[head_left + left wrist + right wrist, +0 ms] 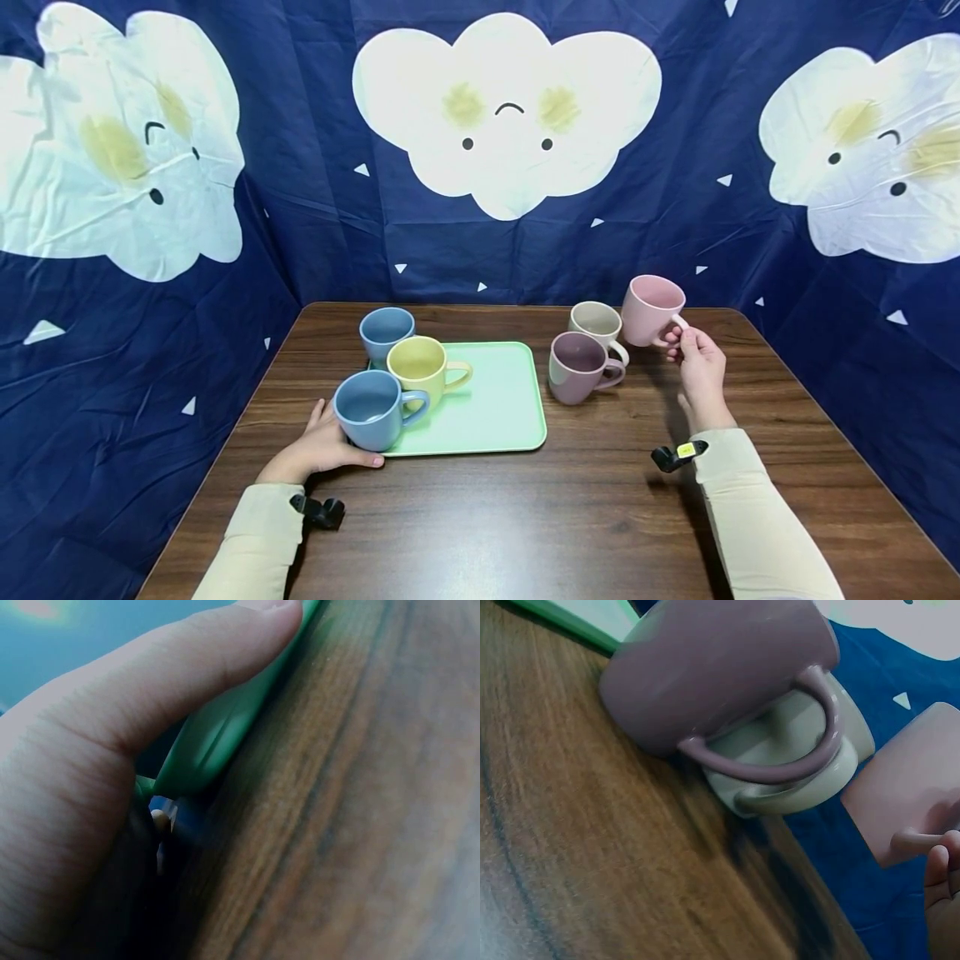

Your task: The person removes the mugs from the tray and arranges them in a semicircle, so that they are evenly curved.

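My left hand (321, 443) rests at the near left corner of a light green tray (495, 408), its thumb straight along the front rim and its fingers on the left side, partly hidden by a blue mug (367, 421). A yellow mug (414, 367) stands on the tray behind that one, and a second blue mug (386, 327) stands at the far left corner. With my right hand (699, 367) I pinch the handle of a pink mug (641, 321), held up at the back right. In the right wrist view, the pink mug (915, 787) shows against the blue cloth.
Right of the tray, a purple mug (573, 379) stands on the brown wooden table (480, 517), with a light grey mug (592, 315) close behind it. Both handles point right. A dark blue cloth with white clouds (506, 108) hangs behind the table and along its sides.
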Demonstrator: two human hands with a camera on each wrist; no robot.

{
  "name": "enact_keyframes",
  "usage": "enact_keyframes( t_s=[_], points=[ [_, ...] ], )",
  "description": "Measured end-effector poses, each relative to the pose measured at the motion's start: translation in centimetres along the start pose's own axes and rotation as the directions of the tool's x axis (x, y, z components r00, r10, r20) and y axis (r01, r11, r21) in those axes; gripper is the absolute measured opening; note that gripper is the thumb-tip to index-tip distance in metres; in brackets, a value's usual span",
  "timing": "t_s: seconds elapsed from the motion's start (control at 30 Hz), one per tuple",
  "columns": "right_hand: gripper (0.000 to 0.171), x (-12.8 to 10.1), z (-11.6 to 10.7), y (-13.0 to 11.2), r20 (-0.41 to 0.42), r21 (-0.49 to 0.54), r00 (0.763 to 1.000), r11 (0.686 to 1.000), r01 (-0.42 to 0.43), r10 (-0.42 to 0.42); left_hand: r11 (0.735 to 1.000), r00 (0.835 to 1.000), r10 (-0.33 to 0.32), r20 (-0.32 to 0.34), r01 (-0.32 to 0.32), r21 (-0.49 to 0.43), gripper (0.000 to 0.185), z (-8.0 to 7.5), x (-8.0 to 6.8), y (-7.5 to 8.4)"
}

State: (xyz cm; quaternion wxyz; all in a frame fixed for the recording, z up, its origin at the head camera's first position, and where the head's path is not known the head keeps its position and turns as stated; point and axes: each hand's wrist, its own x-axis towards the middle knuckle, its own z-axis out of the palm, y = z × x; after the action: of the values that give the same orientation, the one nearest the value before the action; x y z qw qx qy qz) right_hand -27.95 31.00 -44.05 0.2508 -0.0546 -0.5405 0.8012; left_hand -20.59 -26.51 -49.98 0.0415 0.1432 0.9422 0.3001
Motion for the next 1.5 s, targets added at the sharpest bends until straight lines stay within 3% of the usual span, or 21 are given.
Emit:
enact_keyframes(
  t_s=[0.6,1.03,1.23,1.5],
  points=[
    [0.026,-0.5,-1.5,4.1,-0.047,-0.052,0.998,0.998,-0.036,0.033,1.000,1.000,0.007,-0.001,-0.007,0.001,0.126,0.0,0.1,-0.1],
    [0.025,-0.9,-1.7,4.9,-0.028,-0.059,0.999,0.997,-0.045,0.043,1.000,1.000,0.019,-0.013,-0.019,0.000,0.124,0.1,0.0,-0.2],
    [0.028,-0.8,-2.1,5.1,0.003,-0.005,0.996,0.996,-0.094,0.094,1.000,1.000,0.021,-0.017,-0.021,-0.002,0.124,0.1,-0.2,-0.1],
    [0.027,-0.7,-3.4,4.8,0.110,-0.007,0.992,0.998,-0.057,0.057,1.000,1.000,0.018,-0.007,-0.018,0.004,0.124,0.0,0.0,-0.1]
  ],
)
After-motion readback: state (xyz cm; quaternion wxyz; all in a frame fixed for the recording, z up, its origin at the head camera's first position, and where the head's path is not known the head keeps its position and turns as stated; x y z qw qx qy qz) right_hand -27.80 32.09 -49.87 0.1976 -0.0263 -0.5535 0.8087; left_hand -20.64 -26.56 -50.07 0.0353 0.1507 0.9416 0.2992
